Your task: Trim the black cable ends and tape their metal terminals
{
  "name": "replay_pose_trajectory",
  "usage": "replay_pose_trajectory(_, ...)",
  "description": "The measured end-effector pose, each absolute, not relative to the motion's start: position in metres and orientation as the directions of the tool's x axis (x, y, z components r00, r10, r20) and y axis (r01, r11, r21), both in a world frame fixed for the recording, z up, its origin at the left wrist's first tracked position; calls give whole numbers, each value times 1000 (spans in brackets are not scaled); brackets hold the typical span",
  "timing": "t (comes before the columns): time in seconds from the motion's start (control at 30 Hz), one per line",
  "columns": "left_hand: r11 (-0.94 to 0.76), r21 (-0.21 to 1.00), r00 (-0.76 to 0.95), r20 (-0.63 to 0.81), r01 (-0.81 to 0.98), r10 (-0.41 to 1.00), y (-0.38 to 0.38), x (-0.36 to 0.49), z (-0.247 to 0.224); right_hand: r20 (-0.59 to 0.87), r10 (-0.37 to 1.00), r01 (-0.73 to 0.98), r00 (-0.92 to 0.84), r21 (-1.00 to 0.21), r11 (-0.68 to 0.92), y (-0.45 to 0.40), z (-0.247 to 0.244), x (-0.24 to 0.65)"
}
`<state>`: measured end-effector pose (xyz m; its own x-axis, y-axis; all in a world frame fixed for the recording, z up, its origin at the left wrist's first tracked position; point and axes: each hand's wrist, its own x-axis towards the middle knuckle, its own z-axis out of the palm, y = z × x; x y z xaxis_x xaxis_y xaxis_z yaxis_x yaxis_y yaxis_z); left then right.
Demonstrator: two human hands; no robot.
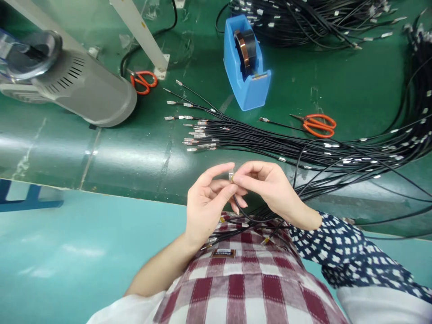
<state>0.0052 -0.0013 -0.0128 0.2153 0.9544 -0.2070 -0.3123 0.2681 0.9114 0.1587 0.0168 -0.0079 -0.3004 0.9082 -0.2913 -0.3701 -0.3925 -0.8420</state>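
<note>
Close to the table's front edge, my left hand (209, 204) and my right hand (266, 184) meet at the end of one black cable. Between their fingertips is a small whitish connector (231, 173), pinched from both sides; its yellowish lower part is partly covered by my fingers. The cable runs down from it past my left fingers. More black cables (256, 222) lie across my checked apron, below my hands. Just beyond my hands a bundle of black cables (256, 137) lies on the table, its connector-tipped ends pointing left.
Orange-handled scissors (319, 125) lie behind the bundle, another orange pair (144, 82) at the left. A blue tape dispenser (246, 67) stands at the back middle. A grey machine (91, 90) occupies the left of the green table (141, 157). Another cable pile (303, 22) is at the back right.
</note>
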Motion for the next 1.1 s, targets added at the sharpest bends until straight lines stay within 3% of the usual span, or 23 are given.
replay_pose_trajectory(0.27, 211, 938, 168, -170, -274, 971, -2, 8, -18, -291, 923, -414, -253, -829, -375, 10, -11, 149)
replay_pose_trajectory(0.5, 166, 939, 60, -155, -303, 986, 5, 11, -23, -198, 955, -403, -219, -874, -273, 11, -14, 146)
replay_pose_trajectory(0.7, 35, 978, -118, -60, -206, 991, 5, 16, -25, -120, 988, -136, -94, -982, -132, 11, -15, 150)
replay_pose_trajectory(0.87, 21, 979, -105, -43, -202, 994, 5, 17, -27, -35, 997, 25, -72, -999, -34, 10, -19, 154)
replay_pose_trajectory(1.1, 63, 957, -26, -73, -282, 997, 4, 16, -29, -95, 989, -12, -117, -995, -97, 14, -28, 158)
